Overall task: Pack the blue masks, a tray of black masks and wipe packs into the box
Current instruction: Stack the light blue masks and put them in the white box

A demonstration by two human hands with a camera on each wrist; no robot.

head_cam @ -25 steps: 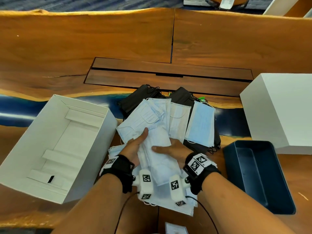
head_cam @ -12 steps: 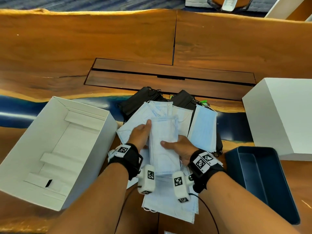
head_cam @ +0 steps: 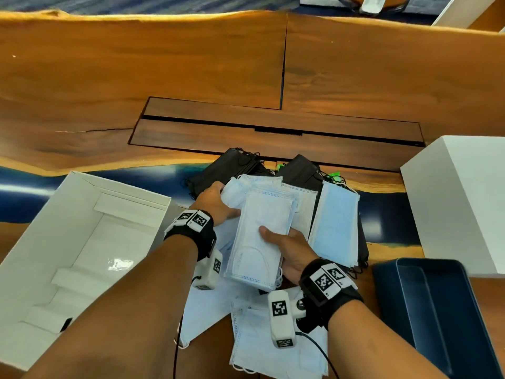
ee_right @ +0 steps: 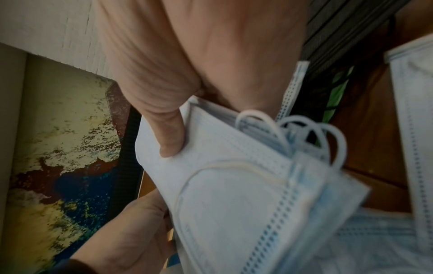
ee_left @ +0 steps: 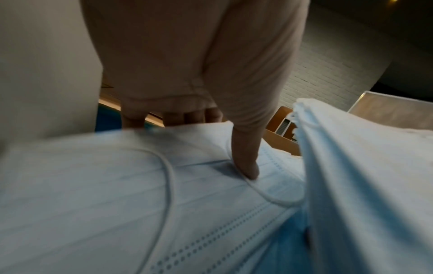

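Note:
My right hand holds a neat stack of blue masks above the table, with the thumb on top and the fingers underneath. My left hand grips the loose blue masks just behind that stack, its thumb pressing on a mask. More blue masks lie to the right, and loose ones lie near me. Black masks sit behind the pile. The open white box stands at the left. The dark blue tray is at the right.
The white box lid stands at the right, behind the tray. A dark wooden hatch is set into the table behind the masks. A green item peeks out among the black masks.
My left hand has let go of the stack's left side and reached forward to the loose masks behind it. The right hand keeps the stack, now tilted slightly rightward.

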